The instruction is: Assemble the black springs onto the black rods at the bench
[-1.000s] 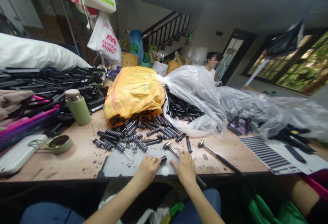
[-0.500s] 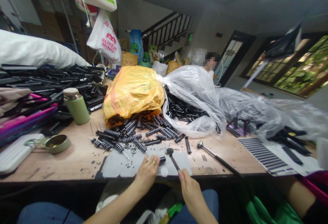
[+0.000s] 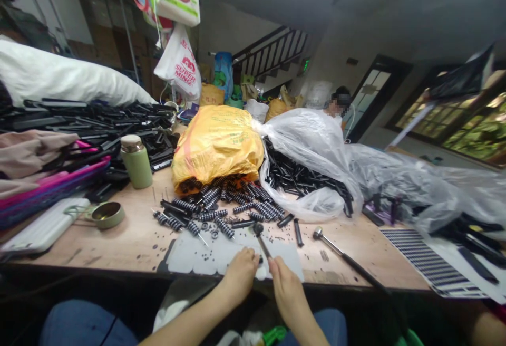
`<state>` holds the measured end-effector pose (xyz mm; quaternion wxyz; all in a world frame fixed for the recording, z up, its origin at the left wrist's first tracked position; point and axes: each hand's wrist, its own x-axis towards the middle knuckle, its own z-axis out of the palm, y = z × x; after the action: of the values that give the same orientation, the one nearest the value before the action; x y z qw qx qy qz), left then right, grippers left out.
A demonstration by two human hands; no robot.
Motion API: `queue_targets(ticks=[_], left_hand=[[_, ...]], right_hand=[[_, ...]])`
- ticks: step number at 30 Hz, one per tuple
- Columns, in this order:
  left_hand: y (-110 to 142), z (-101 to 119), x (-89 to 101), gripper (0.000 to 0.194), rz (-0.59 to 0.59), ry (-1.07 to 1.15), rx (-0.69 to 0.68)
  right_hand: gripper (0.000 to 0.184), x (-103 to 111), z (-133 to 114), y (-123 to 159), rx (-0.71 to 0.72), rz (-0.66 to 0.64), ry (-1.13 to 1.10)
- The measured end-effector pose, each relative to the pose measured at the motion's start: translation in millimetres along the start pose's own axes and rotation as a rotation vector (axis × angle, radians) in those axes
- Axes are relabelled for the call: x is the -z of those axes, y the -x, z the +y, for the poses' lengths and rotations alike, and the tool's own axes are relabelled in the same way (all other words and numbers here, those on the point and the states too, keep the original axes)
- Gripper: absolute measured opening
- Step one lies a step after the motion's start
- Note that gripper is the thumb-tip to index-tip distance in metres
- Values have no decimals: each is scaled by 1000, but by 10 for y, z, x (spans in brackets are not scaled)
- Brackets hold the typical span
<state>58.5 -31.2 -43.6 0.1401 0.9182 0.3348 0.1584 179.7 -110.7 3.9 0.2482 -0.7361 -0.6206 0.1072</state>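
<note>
My left hand (image 3: 240,273) is closed over the grey mat (image 3: 185,253) at the table's front edge. Out of its fingers shows the dark end of a short black tube (image 3: 261,260); the rest is covered. In my right hand (image 3: 287,281) is the handle of a small hammer (image 3: 264,243), its dark round head up and to the left, just beyond my left hand. A white disc (image 3: 261,273) lies on the mat between my hands. Behind the mat are piled black ribbed rollers (image 3: 213,214), some with metal pins, and small black rings.
A yellow bag (image 3: 219,143) and a clear plastic bag (image 3: 304,124) of black parts stand behind. On the right lie a second, long-handled hammer (image 3: 343,256) and a striped sheet (image 3: 419,256). Leftward are a green flask (image 3: 136,162), a cup (image 3: 107,215) and a white box (image 3: 47,227).
The view has swung a little left. Less of the black tube now shows at my left hand, and the hammer's head has come nearer to that hand.
</note>
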Motion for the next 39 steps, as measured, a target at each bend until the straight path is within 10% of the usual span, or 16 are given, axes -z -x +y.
queue_targets(ticks=[8,17,23,28,33,36,39], left_hand=[[-727,-1009,993,33,197,-306,526],[-832,-1349,774,41,150,-416,603],[-816,-1448,703,41,109,-422,662],[-769,-1427,912,31,125,-369,596],[-509,-906,1151,7,82,-162,366],[-347,-533,919,7,-97,-87,259],[-268,-344,510,8,-21,109,194]], right_hand=[[33,-111,671,-346,-151,77,350],[25,292,1014,-2094,-94,249,380],[33,121,1080,-2945,-140,195,320],[30,-31,1112,-2977,-197,145,233],[20,92,1262,-2561,-185,195,112],[20,138,1297,-2250,-150,251,-10],[30,89,1216,-1987,-77,309,-161]])
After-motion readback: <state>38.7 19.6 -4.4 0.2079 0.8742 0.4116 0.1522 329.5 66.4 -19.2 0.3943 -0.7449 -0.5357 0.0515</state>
